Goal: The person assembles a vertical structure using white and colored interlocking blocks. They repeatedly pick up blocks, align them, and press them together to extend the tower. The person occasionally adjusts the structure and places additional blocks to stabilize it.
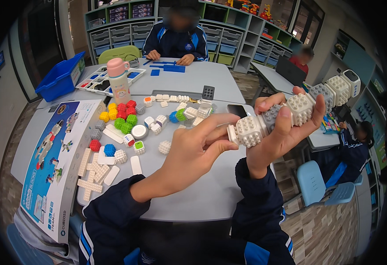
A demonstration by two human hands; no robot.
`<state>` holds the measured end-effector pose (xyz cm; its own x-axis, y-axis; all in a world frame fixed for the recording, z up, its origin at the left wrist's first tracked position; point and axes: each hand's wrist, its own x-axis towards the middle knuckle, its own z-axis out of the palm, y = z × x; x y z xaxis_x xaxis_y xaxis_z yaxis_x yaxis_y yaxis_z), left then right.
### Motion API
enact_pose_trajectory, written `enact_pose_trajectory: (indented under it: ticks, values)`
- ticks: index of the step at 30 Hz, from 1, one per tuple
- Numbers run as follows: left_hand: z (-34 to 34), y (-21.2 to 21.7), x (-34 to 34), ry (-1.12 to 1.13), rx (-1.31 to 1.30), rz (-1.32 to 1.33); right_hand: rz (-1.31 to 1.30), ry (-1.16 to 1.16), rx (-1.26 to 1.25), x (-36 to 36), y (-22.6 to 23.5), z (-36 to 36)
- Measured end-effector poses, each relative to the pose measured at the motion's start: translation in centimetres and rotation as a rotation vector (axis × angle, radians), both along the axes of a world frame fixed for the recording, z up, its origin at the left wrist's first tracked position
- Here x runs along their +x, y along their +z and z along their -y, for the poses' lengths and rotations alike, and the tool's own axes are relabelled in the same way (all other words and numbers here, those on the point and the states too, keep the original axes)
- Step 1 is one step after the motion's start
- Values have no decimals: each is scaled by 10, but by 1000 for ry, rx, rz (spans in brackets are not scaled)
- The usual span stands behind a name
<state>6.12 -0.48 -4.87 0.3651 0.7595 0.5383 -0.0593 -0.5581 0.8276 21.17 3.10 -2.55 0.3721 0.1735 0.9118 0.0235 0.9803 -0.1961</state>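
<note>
A: Two hands on one block chain (299, 108), held in the air off the tabletop (202, 194) edge, around 3 o'clock. Right hand (282, 132) grip is wrapped tight round its middle; left hand (193, 154) fingertips pinch the white end cube (248, 131).

B: Risk: the far end toward 2 o'clock overhangs unsupported. Push the end cube hard and a joint could pop, dropping cubes to the floor (321, 229).

The room is evenly and brightly lit from overhead — soft, diffuse light with only faint shadows under the small blocks on the worktop (193, 194). A mild sheen lies across the pale worktop surface near its far edge. The fisheye lens bends straight lines strongly toward the rim, and a black vignette fills all four corners. The centre is sharp — the raised chain of blocks (299, 110) is crisp — while the faces of other people are blurred.
</note>
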Motion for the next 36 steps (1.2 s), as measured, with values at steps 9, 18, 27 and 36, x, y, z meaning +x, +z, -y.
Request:
enact_pose_trajectory:
  ticks: [9, 18, 27, 36]
  values:
    - [-2, 6, -4, 23, -52, -41, -6, -26, -10, -3, -2, -2]
    - [-2, 4, -5, 2, -16, -18, -23, -42, -4, -5, -1, 0]
    - [-2, 6, -6, 10, 17, -63, -36, -14, 0, -6, 0, 3]
    - [0, 6, -6, 25, 116, -74, -20, 18, 17, -5, 4, 6]
